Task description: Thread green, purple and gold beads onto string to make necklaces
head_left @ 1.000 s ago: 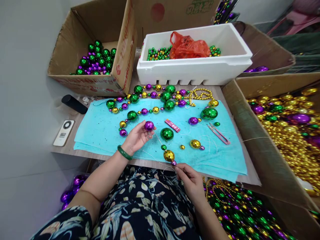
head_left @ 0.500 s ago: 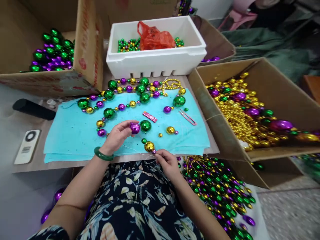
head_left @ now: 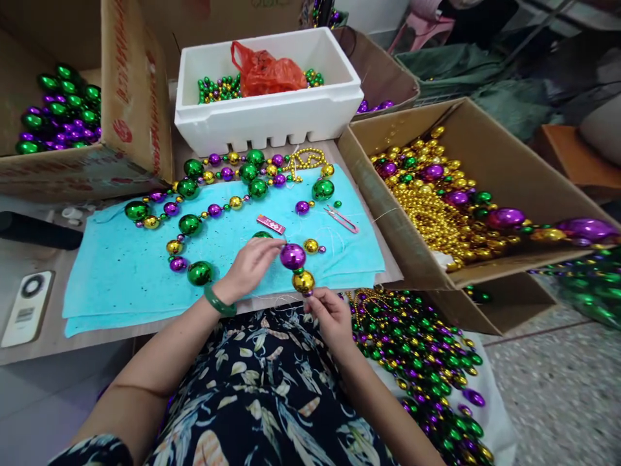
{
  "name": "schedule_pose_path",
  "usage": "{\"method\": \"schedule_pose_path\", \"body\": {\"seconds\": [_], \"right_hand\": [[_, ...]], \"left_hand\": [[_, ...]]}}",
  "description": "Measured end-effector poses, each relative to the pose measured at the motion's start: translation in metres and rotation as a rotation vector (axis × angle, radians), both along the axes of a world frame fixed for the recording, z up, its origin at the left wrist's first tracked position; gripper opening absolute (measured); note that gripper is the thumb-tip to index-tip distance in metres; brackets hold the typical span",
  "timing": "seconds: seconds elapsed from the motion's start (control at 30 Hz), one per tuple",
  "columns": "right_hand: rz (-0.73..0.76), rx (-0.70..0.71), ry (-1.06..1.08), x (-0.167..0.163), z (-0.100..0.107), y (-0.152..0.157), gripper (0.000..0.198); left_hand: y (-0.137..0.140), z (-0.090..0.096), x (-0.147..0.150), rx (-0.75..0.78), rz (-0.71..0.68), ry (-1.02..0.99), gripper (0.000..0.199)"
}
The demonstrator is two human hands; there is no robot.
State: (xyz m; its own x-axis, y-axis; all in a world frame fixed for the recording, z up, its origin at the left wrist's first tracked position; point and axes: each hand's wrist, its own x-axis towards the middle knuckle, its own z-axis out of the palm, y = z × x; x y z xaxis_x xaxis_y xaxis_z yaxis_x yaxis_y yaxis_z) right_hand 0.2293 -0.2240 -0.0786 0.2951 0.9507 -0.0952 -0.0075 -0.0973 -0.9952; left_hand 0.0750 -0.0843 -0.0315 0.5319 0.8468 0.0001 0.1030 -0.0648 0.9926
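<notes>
My left hand [head_left: 253, 264], a green bangle [head_left: 220, 302] at its wrist, has its fingers closed at the upper left edge of a large purple bead [head_left: 293, 257]; its thumb is hidden. Below that bead a small green bead and a gold bead [head_left: 303, 282] follow in a row. My right hand [head_left: 330, 318] pinches the strand's lower end, at a small purple bead under the gold one. Behind my left fingers a big green bead [head_left: 262, 235] is mostly covered. A strung garland [head_left: 190, 224] of green, purple and gold beads curves over the blue cloth [head_left: 121, 265].
Thread snips [head_left: 342, 220], a small red packet [head_left: 271, 224] and loose beads lie on the cloth. A white foam box [head_left: 266, 113] stands behind. Bead-filled cardboard boxes [head_left: 136, 97] flank the table, with a phone [head_left: 28, 307] at left. Bead strands [head_left: 427, 362] hang at right.
The purple bead has moved right and down the strand, now against the small green and gold beads. My left hand moved right with it, uncovering a large green garland bead. The view shifted right.
</notes>
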Motion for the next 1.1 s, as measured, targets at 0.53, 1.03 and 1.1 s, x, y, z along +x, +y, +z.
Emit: {"method": "schedule_pose_path", "body": {"seconds": [0.53, 1.03, 1.1], "right_hand": [[-0.024, 0.018, -0.036, 0.021, -0.009, -0.009, 0.023], [0.100, -0.024, -0.022, 0.004, -0.006, 0.006, 0.024], [0.100, -0.029, -0.028, 0.004, -0.007, 0.007, 0.025]], "left_hand": [[0.011, 0.008, 0.023, -0.377, 0.216, -0.218, 0.016], [0.018, 0.022, -0.010, -0.750, 0.298, -0.563, 0.020], [0.018, 0.022, -0.011, -0.725, 0.298, -0.544, 0.023]]}}
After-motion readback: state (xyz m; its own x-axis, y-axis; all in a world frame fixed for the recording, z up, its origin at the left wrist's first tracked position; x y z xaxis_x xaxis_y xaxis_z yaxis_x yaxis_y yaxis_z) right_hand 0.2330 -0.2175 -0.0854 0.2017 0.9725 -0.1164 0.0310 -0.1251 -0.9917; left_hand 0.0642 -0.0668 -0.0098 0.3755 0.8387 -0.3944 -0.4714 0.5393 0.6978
